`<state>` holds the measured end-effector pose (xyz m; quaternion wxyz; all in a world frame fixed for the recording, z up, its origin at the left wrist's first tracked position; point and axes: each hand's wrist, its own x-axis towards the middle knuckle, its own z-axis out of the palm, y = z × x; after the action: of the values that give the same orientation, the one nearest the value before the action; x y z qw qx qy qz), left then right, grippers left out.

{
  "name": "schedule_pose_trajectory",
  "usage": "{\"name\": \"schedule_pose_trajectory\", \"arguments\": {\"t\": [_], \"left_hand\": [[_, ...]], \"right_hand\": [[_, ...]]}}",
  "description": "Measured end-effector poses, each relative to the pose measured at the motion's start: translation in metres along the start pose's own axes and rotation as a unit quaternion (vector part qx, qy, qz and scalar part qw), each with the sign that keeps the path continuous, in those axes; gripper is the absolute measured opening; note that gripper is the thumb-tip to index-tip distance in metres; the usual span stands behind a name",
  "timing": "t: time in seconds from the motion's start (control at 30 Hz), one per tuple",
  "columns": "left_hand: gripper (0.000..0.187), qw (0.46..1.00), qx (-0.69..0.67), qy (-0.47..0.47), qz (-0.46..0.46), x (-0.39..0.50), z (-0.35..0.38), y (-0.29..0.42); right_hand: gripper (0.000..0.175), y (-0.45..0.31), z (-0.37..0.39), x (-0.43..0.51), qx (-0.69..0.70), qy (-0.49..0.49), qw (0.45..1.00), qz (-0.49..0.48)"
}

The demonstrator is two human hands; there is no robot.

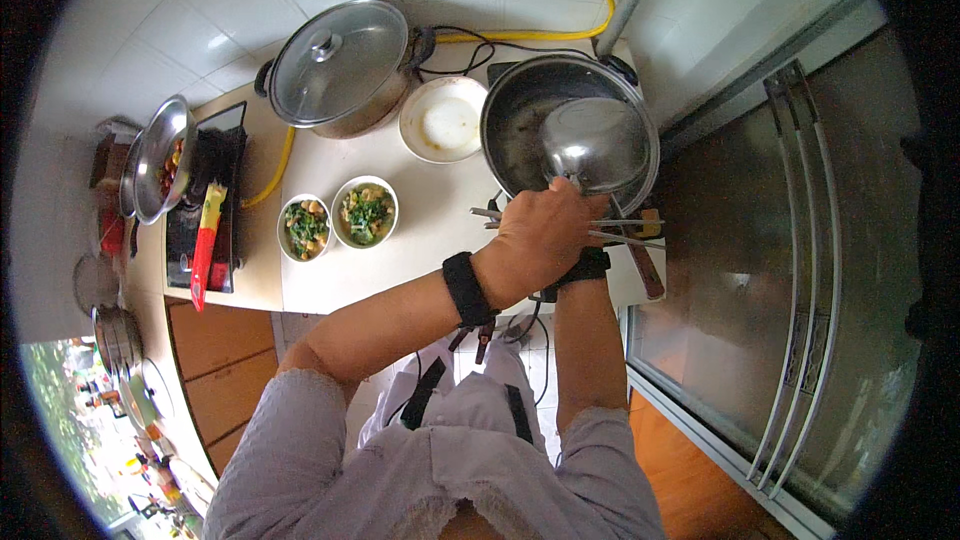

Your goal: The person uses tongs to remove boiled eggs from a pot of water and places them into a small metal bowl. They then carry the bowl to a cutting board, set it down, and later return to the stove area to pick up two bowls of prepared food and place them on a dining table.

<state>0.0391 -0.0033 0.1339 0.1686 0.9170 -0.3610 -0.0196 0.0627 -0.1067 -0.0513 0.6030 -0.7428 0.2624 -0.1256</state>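
My left hand [541, 229] is closed at the near edge of a shiny, rounded metal utensil [596, 146], which is tilted over a dark wok [517, 109]. Whether this is a large ladle or a bowl, I cannot tell. Thin metal chopsticks [627, 238] stick out on both sides of my left hand; which hand holds them is unclear. My right hand [598, 204] is mostly hidden beneath the left, its forearm coming up from below. Beside the hands, a brown-handled utensil [645, 270] leans from the wok's near rim.
Two white bowls of food with chopped greens [306, 229] [367, 214] stand on the counter [427, 262]. Behind them are a lidded pot [341, 64] and a used white dish [442, 120]. Left, a steel bowl [161, 161] sits by a black cooktop [217, 240]. A sliding door [735, 300] borders the right.
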Motion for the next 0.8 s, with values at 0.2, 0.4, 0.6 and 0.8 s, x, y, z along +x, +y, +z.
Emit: {"name": "schedule_pose_trajectory", "arguments": {"t": [0.2,0.4,0.6,0.8], "left_hand": [[0.031,0.999,-0.01,-0.036,-0.027,0.0,0.003,-0.002],[0.037,0.999,-0.026,-0.031,-0.022,-0.005,0.004,-0.003],[0.042,1.0,0.016,0.011,0.0,-0.009,0.008,-0.003],[0.043,0.998,-0.016,-0.058,-0.018,-0.007,0.004,-0.003]], "right_hand": [[0.057,0.054,-0.014,0.019,0.124,-0.087,0.984,0.09],[0.058,0.093,-0.009,0.039,0.274,-0.144,0.944,0.115],[0.041,0.061,-0.021,0.034,0.278,-0.104,0.948,0.113],[0.043,0.015,-0.019,0.002,0.063,-0.112,0.992,0.015]]}}
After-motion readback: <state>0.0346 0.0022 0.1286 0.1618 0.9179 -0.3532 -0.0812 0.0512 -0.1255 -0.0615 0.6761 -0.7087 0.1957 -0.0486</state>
